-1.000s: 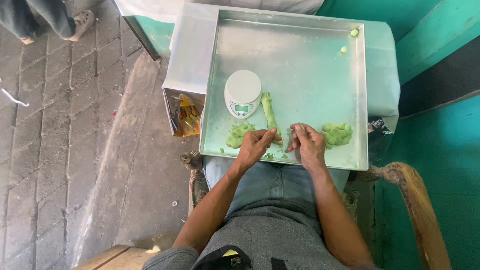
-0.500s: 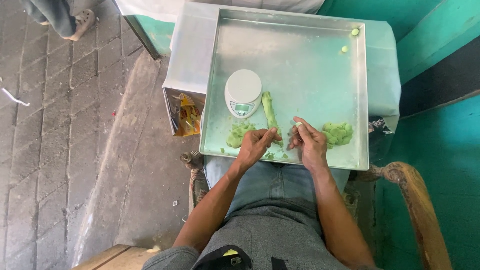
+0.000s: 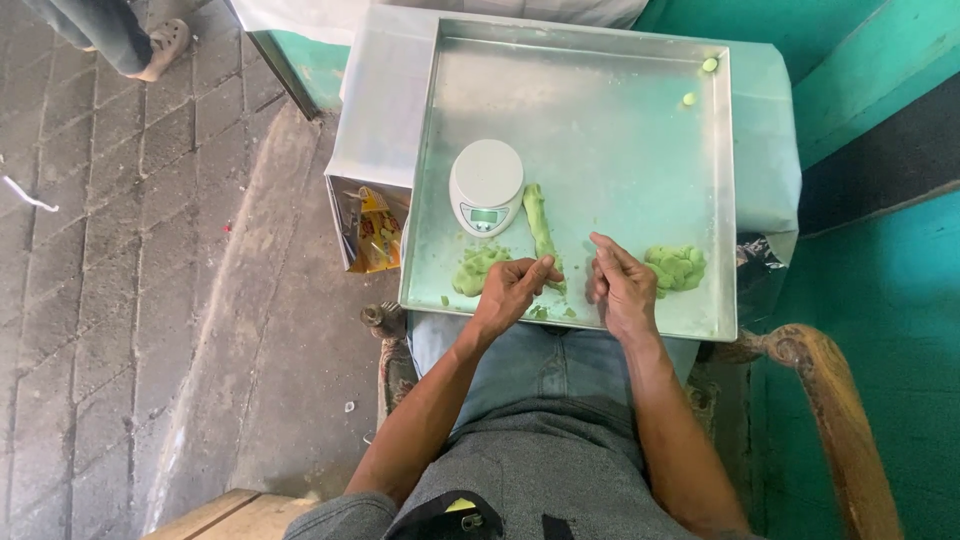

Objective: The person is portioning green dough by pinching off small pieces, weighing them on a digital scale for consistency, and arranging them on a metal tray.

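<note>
A person sits in a wooden chair (image 3: pixel 830 400), seen from above, with a large shallow metal tray (image 3: pixel 620 130) resting on a small desk (image 3: pixel 385 110) covered in pale cloth.

The left hand (image 3: pixel 510 290) hovers over the near edge of the tray. Its fingers (image 3: pixel 540 270) are curled in, with thumb and fingertips pinched at the near end of a long roll of green dough (image 3: pixel 540 225). Whether they grip a torn-off piece is too small to tell.

The right hand (image 3: pixel 622 285) is just beside it, a short gap apart, fingers loosely bent and pointing toward the left hand. It may hold a small bit of dough, but that cannot be made out.

The dough roll lies upright in the picture, running away from the person, just right of a small round white kitchen scale (image 3: pixel 487 185). A heap of green dough pieces (image 3: pixel 478 270) lies left of the left hand, below the scale. A second heap of green dough lumps (image 3: pixel 677 268) lies just right of the right hand. Two tiny green balls (image 3: pixel 700 80) sit in the tray's far right corner.

A yellow packet (image 3: pixel 378 235) sits in an opening at the desk's left side.
</note>
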